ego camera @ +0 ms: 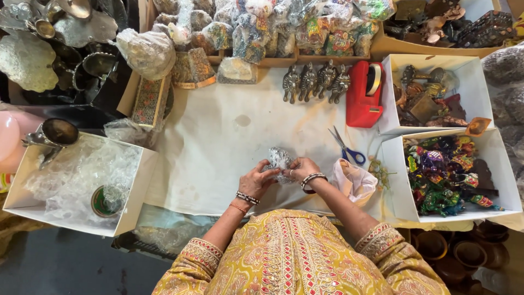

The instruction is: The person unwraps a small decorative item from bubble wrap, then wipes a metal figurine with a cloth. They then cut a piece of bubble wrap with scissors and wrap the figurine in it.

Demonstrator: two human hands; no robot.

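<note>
Working over the white cloth-covered table (218,147), the person looks partway through wrapping: many clear-plastic-wrapped bundles (273,27) already stand in a row beyond the hands, while the white cardboard box of bright painted figurines (450,175), right of the right hand, is full. Both forearms reach forward, wrists bent inward; the left hand (255,180) and right hand (301,168) close their fingers on one small crinkled clear-plastic-wrapped piece (279,159) between them.

A small clear-plastic-wrapped package (279,160) sits at table centre, touched by the left hand (255,180) and the right hand (302,168). Multicoloured plastic-wrapped bundles (284,27) fill the cardboard trays along the far edge. White open boxes (139,186) stand at both sides.
</note>
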